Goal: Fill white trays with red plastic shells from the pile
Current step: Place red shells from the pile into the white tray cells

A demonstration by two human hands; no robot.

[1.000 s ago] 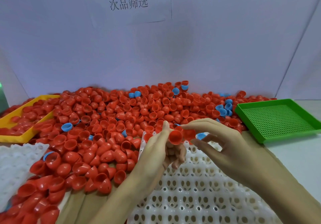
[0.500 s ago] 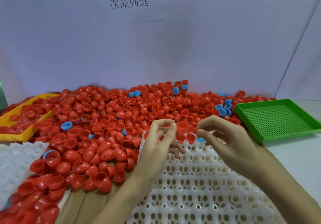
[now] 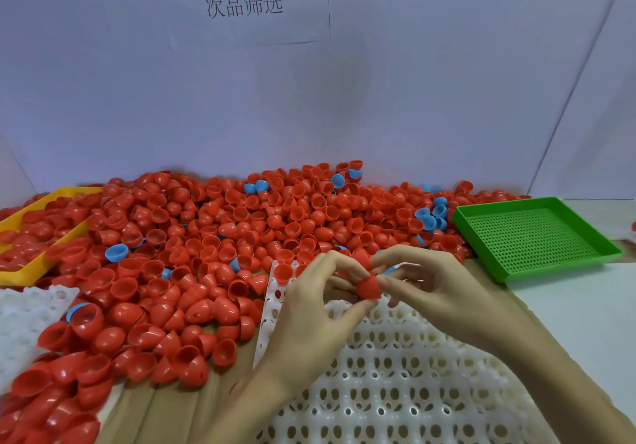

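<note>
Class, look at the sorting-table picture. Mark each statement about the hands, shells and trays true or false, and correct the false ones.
1. The left hand pinches a red shell. True.
2. The green tray is heaped with red shells. False: none lie in it.
3. Some blue shells are mixed into the red pile. True.
4. The white tray under the hands is nearly full. False: most of its visible pockets are empty.
5. The yellow tray sits at the right. False: it is at the left, holding red shells.
</note>
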